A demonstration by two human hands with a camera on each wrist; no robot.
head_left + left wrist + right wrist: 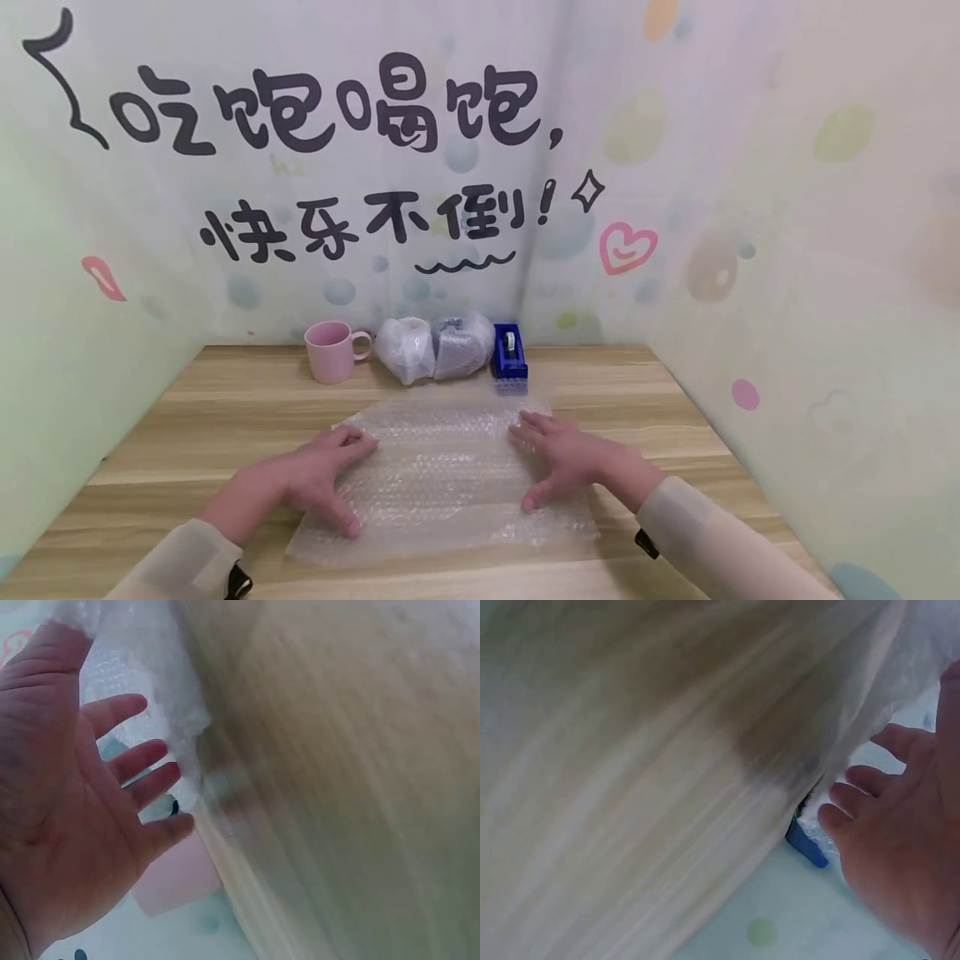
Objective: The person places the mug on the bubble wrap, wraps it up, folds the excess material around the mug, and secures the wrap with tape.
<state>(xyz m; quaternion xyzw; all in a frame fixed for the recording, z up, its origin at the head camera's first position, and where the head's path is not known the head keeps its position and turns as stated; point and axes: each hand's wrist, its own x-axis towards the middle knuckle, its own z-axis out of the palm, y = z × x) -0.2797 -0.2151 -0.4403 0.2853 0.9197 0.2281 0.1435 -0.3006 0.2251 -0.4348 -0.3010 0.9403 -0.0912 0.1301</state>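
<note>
A sheet of clear bubble wrap lies spread on the wooden table in the head view. My left hand rests at its left edge, thumb and fingers spread apart. On the opposite side my right hand touches the sheet with its fingers spread. In the left wrist view, the left hand has its fingers extended along the edge of the plastic. The right wrist view shows the right hand with its fingertips against the bubble wrap.
At the back of the table stand a pink mug, two bundles wrapped in bubble wrap and a blue tape dispenser. Behind them rises a printed wall covering; a side wall borders the table on the right.
</note>
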